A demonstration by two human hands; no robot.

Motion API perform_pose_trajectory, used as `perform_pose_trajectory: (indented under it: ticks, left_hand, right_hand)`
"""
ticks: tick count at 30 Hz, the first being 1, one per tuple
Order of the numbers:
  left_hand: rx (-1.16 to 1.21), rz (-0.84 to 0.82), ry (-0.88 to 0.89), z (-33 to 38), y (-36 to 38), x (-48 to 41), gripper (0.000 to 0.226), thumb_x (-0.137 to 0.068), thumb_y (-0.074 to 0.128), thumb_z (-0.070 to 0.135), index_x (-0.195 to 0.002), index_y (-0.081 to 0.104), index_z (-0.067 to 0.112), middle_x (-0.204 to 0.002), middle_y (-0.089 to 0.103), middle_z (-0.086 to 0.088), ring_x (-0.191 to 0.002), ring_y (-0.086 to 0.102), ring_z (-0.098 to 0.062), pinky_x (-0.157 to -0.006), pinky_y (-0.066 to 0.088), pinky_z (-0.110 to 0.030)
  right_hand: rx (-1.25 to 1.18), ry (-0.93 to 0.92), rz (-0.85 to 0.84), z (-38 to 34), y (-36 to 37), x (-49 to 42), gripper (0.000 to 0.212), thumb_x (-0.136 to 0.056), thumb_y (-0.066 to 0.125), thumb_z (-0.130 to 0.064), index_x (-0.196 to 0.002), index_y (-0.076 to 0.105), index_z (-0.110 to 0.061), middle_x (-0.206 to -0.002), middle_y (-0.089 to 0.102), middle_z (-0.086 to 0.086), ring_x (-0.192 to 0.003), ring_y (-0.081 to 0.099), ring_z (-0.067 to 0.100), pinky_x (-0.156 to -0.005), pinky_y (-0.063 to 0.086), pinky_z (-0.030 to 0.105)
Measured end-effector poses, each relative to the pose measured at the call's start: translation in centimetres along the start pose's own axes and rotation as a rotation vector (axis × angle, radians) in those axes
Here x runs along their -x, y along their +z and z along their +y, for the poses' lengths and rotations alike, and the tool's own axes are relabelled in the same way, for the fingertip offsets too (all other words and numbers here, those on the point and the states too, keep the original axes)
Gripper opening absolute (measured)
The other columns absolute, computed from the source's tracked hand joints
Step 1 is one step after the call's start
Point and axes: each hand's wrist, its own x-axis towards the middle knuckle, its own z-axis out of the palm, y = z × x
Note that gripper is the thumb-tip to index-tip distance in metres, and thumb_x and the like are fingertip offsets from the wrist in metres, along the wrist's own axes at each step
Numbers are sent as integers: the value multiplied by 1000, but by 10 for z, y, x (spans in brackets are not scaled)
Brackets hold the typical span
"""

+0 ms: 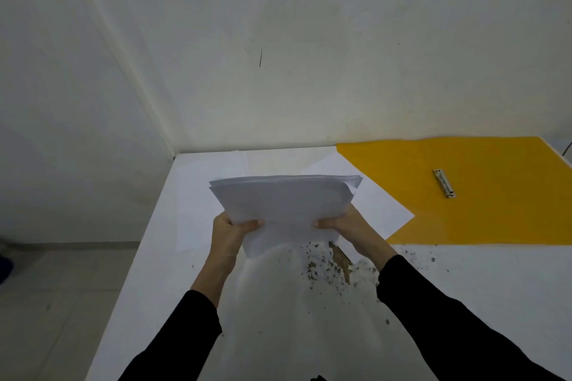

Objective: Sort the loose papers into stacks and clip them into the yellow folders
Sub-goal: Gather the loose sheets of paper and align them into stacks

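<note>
Person visible from the forearms down. Long black plain-fabric left sleeve (173,343) at 7 o'clock; its cuff stops partway along the forearm, with a stretch of bare forearm beyond. Matching long black right sleeve (448,328) at 5 o'clock, cuff close to the wrist. Ungloved left hand (230,233) and ungloved right hand (346,227).

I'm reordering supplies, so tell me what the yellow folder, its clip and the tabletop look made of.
Yellow folder: likely thin plastic or coated card, matte; it lies flat with an even colour. Clip: metal, silvery with bright glints. Tabletop: white-coated board, perhaps laminate or paint; the coat has flaked near the middle, baring a brown core.
</note>
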Motion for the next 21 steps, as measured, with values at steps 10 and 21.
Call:
perform_pose_trajectory:
  ticks: [10,21]
  left_hand:
    - [-65,-5,-29,0,4,1,38,-50,78,13,-84,67,25,-74,73,13,-77,67,-11,-58,55,-19]
    - [-73,-75,48,29,0,-18,46,-52,80,13,-93,65,27,-96,70,5,-84,68,-10,-67,56,-22]
  right_hand:
    - [-28,50,97,12,6,-2,44,-74,74,-1,-112,67,-24,-112,70,2,-104,67,21,-85,58,39]
    - [-150,-136,339,-74,13,6,7,-64,64,-13,-69,65,-18,-64,66,-9,-66,62,17,-57,50,28]
